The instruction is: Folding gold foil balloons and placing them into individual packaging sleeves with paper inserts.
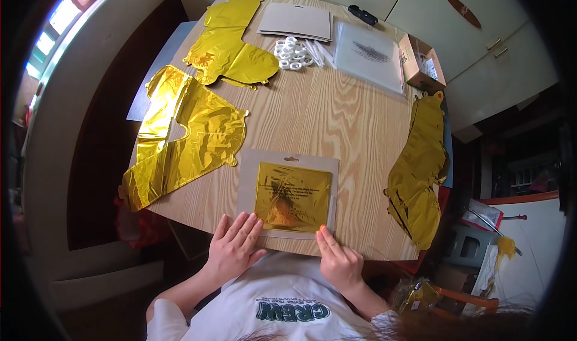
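Note:
A flat package (293, 198) lies at the table's near edge: a folded gold foil balloon on a grey backing card (247, 188) with a hang hole at its top, apparently inside a clear printed bag. My left hand (235, 248) rests flat with fingers stretched over its lower left corner. At the lower right corner, my right hand (340, 260) presses two straight fingertips on the foil; its other fingers are curled under and partly hidden. Neither hand appears to grip anything.
Flat gold foil balloons lie at the left (198, 140), far left (231, 49) and right edge (421, 173). Along the back are grey cards (296, 21), white rings (291, 54), thin white straws (315, 52), clear bags (369, 55), a small box (415, 64) and a black object (363, 15).

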`<state>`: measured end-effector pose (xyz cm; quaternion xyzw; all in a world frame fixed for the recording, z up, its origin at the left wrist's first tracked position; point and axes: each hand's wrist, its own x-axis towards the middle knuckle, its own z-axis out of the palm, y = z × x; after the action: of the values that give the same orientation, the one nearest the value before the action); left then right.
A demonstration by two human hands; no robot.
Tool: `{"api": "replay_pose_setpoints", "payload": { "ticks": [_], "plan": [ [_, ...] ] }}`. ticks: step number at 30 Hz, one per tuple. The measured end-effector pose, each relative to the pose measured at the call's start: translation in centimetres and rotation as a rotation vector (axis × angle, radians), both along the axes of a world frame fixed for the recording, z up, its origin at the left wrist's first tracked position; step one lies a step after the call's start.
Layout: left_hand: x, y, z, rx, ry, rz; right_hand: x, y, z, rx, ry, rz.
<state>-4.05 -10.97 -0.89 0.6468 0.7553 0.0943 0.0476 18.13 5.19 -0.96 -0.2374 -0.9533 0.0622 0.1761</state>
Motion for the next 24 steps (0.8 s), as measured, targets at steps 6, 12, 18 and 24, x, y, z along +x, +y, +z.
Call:
{"api": "replay_pose_setpoints", "payload": {
  "ticks": [6,12,18,24],
  "plan": [
    [-0.1,0.2,0.4,0.007,0.007,0.021,0.4,0.0,-0.4,-0.018,0.049,-0.008],
    [-1.2,-0.6,0.1,0.013,0.098,0.105,1.0,-0.3,-1.2,-0.015,0.072,-0.043],
    [-1.5,-0.7,0.0,0.018,0.122,0.094,1.2,-0.5,-1.8,0.041,0.082,-0.069],
    [-1.4,-0.6,0.0,0.031,0.115,0.101,1.2,-0.6,-0.9,-0.018,0.037,-0.091]
  ]
}}
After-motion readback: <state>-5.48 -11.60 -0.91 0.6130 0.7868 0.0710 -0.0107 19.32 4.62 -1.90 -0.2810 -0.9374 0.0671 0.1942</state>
